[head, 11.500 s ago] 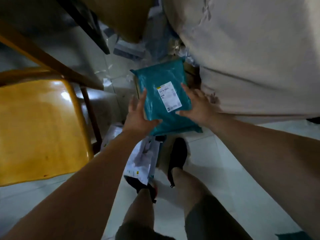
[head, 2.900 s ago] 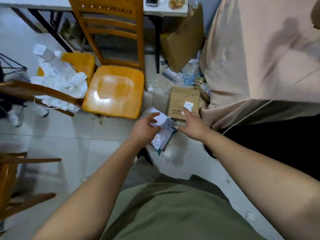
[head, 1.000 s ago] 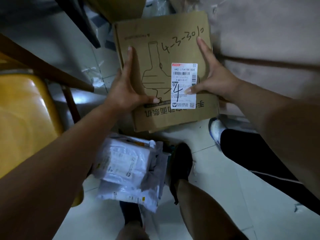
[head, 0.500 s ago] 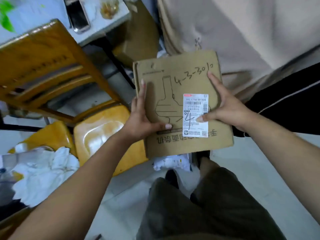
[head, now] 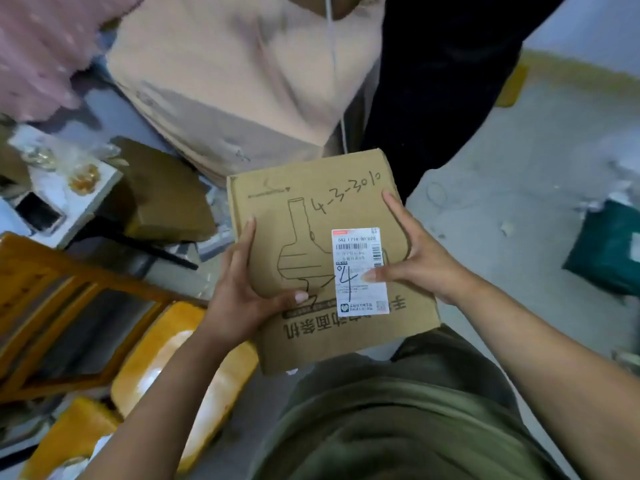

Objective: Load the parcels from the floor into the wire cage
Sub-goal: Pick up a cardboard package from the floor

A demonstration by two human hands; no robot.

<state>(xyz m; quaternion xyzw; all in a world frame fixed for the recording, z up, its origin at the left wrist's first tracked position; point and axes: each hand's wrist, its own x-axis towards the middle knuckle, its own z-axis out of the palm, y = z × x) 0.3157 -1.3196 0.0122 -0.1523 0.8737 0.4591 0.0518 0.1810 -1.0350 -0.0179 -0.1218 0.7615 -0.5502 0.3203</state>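
Gripping the flat brown cardboard box (head: 311,209) by its nine o'clock edge, the left hand (head: 242,299) lays its thumb across the top. The right hand (head: 419,265) clamps the three o'clock edge, thumb on the white shipping label (head: 360,271). The box is held off the floor, mid-view. A teal plastic mailer (head: 609,251) lies on the grey floor (head: 502,188) at three o'clock, and a yellow wooden chair (head: 69,306) stands at eight o'clock.

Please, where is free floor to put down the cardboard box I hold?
The cardboard box could go on the bare floor at right, between the dark clothing and the teal parcel; only small scraps lie there. The left is crowded: wooden chair, brown carton, table.
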